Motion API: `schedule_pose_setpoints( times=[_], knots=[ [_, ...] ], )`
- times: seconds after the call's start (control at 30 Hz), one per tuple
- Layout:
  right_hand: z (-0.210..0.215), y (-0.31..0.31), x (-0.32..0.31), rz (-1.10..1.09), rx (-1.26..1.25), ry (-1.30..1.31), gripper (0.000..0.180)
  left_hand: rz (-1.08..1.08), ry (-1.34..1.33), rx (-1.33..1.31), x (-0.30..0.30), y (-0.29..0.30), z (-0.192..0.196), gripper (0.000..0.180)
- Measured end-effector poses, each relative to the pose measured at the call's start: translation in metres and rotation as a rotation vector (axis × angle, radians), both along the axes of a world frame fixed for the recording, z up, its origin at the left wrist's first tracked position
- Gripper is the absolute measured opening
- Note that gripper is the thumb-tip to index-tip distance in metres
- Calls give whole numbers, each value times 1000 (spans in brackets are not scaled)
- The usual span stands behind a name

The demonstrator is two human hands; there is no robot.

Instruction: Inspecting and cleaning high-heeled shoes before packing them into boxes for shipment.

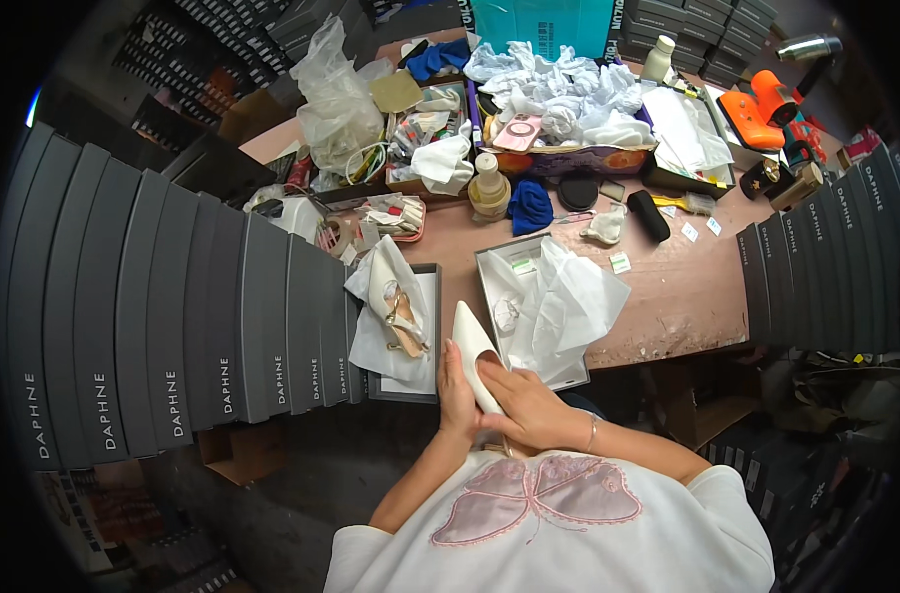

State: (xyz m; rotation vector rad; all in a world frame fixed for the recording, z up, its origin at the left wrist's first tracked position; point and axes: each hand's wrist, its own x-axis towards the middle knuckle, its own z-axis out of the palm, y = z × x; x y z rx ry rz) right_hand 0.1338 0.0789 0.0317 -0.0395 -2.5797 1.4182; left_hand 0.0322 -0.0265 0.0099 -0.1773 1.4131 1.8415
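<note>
A white pointed-toe shoe is held up in front of my body, its toe pointing away from me. My left hand is pressed along its left side. From the right, my right hand grips it, with fingertips at the shoe's opening; the heel end is hidden by my hands. Left of them, a matching white shoe lies on white paper over a shallow grey box part. Just beyond my right hand is an open shoe box containing crumpled white tissue paper.
Tall stacks of dark grey shoe boxes flank the table. Along the back stand a carton of crumpled paper, a plastic bag, a pump bottle, a blue cloth and an orange tool.
</note>
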Motion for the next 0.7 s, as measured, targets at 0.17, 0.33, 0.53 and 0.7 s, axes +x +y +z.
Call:
schedule_pose_setpoints(
  times=[0.17,0.33,0.53,0.7],
  knots=[
    [-15,43,-15,-224,-808,-224,34,87,-175,215,-18,1,-12,72],
    [-134,91,-88,-129,481,-252,28,-197,-293,298,-19,-28,-22,72],
    [-133,77,-89,-231,428,-421,28,-67,-155,21,-1,-52,12,61],
    [-43,98,-58,-258,39,105,26,-40,-294,235,-23,-60,0,61]
  ],
)
